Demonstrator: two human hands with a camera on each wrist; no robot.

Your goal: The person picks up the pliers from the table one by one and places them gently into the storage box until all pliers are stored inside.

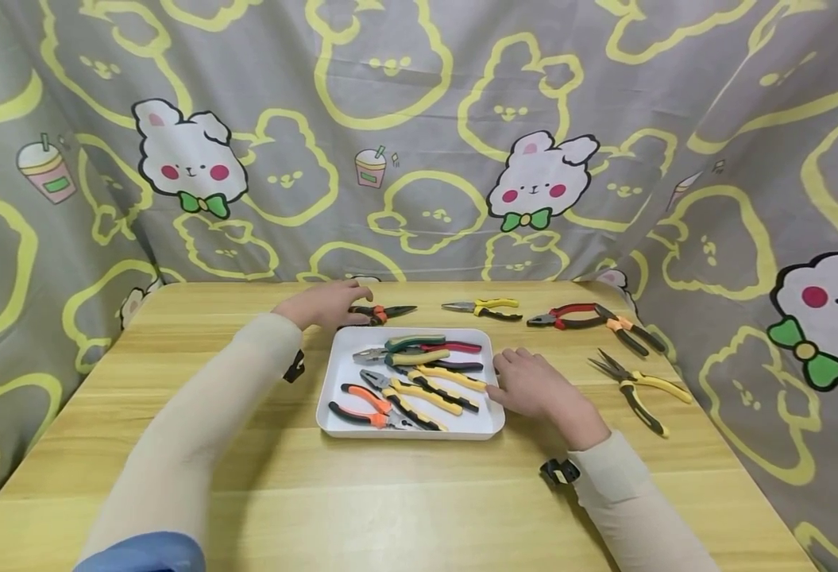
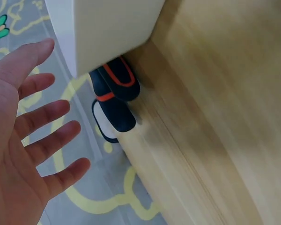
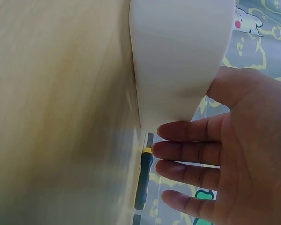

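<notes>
My left hand (image 1: 329, 304) reaches past the tray's far left corner, over the handles of long-nose pliers (image 1: 394, 311) with black and orange grips. In the left wrist view its fingers are spread and loosely bent, apart from the black handles (image 2: 117, 89), and nothing is in the palm. A white tray (image 1: 411, 434) holds several pliers, among them yellow-black pliers (image 1: 426, 395), green-handled pliers (image 1: 416, 342) and orange-black pliers (image 1: 364, 407). At the tray's right side is my right hand (image 1: 529, 384). The right wrist view has its thumb at the tray wall (image 3: 178, 56) and its fingers extended beside it.
Yellow-black pliers (image 1: 486, 307) lie behind the tray. Red-black pliers (image 1: 569, 316) and orange-black pliers (image 1: 629, 328) lie at the back right, with open yellow long-nose pliers (image 1: 640, 389) nearer. A patterned curtain (image 1: 419, 143) encloses the wooden table (image 1: 361, 508) at the back and sides.
</notes>
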